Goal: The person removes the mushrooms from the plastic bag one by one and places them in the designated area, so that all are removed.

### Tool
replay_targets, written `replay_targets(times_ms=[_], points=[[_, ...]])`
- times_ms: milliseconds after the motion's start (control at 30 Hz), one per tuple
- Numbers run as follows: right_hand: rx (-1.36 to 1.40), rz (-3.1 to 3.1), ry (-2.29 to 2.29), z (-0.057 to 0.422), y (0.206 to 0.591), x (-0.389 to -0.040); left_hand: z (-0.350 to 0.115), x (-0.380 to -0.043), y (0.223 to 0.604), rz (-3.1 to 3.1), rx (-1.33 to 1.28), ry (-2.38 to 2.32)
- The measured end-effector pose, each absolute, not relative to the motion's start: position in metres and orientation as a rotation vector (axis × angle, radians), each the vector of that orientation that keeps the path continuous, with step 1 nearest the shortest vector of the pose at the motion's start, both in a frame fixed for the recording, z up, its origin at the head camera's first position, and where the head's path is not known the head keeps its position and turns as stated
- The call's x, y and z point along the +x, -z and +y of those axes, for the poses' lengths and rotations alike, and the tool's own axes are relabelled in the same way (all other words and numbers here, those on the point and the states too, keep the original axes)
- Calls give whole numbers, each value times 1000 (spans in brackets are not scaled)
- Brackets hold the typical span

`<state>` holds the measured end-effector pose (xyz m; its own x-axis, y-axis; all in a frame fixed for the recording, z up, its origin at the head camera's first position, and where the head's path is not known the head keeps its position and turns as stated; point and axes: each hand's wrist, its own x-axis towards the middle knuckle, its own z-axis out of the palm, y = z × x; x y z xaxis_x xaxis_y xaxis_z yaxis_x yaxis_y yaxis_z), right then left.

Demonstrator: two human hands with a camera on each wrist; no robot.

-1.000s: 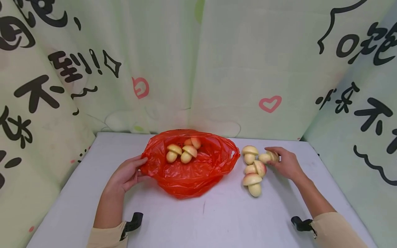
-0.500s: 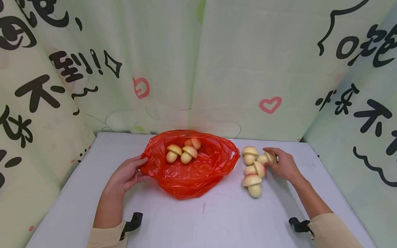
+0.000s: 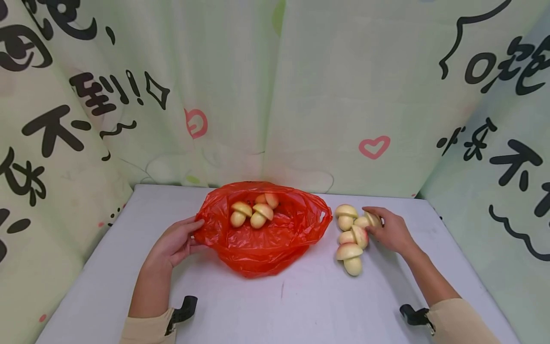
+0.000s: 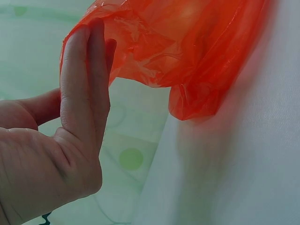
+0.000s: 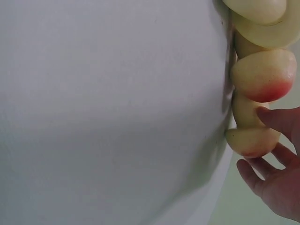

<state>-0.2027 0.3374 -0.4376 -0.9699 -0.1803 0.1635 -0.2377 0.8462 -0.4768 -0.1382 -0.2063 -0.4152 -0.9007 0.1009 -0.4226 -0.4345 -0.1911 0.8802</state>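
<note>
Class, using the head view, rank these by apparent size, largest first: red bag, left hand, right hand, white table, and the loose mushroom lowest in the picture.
1. White table
2. Red bag
3. Left hand and right hand: too alike to rank
4. Loose mushroom lowest in the picture

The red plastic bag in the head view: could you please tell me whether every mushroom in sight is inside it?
No, four mushrooms are outside the red plastic bag, grouped together beside it.
</note>
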Motion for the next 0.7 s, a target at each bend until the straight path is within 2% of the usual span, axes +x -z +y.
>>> replay_targets(times_ms=[700], points=[[345,-2888,-773,336,438,-200,-207,-138,416,1735,-377,-2146]])
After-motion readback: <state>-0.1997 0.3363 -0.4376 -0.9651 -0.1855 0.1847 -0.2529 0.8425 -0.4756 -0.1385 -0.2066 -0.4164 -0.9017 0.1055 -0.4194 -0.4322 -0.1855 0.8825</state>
